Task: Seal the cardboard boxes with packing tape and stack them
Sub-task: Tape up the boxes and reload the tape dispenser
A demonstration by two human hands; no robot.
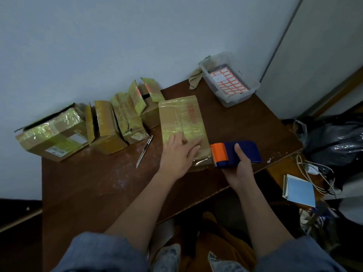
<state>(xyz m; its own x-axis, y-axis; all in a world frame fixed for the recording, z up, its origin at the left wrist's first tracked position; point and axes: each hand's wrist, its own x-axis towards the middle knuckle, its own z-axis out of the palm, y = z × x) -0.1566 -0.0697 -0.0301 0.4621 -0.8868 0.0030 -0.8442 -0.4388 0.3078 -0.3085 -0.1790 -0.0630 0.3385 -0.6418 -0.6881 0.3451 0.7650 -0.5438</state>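
Right hand (242, 169) curls around tape dispenser (234, 155), just right of box's near end | left hand (179, 154) spread flat on flat box (181, 126) mid-table | box's long axis runs away from person; tape pulls along it

- Both forearms come up from the bottom edge, bare from approx. the elbow; rolled blue-grey denim sleeves sit at the elbows.
- Left hand (179, 153): palm down, fingers straight and a little spread, pressing flat on the near end of the flat brown cardboard box covered with clear tape (181, 122). Wrist nearly straight, forearm runs diagonal up and to the right.
- Right hand (240, 167): holds the blue plastic tape dispenser with orange front (233, 154) from below; thumb lies straight on top, other fingers wrapped under, mostly hidden.
- The 2 hands are near each other, not touching.
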